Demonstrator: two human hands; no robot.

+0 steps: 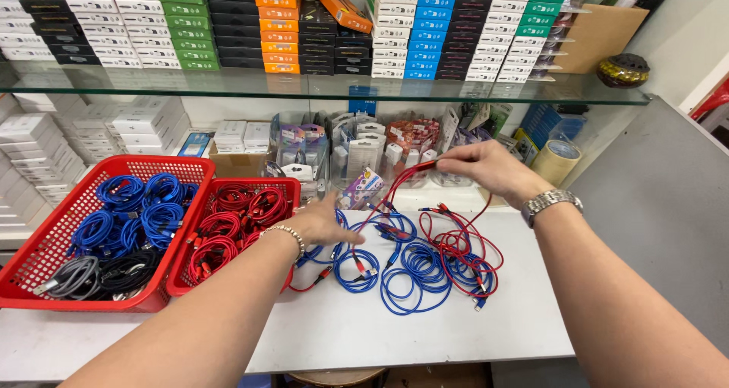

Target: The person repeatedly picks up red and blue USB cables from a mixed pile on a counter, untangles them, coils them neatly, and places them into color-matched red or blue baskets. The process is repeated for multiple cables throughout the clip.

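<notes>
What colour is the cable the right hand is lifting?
Red; the right hand pinches the red cable, clearest in the head view.

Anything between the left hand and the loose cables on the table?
Nothing visible. The left hand already rests on the blue cables at the left edge of the pile, beside the smaller red basket. The right hand pinches a red cable, lifted above the pile.

Pretty bright, even overhead light here, barely any shadows on the white table (425,327), some glare on the glass shelf (319,92), wide-angle stretch at the edges, and the forearms up close look a bit soft.
</notes>
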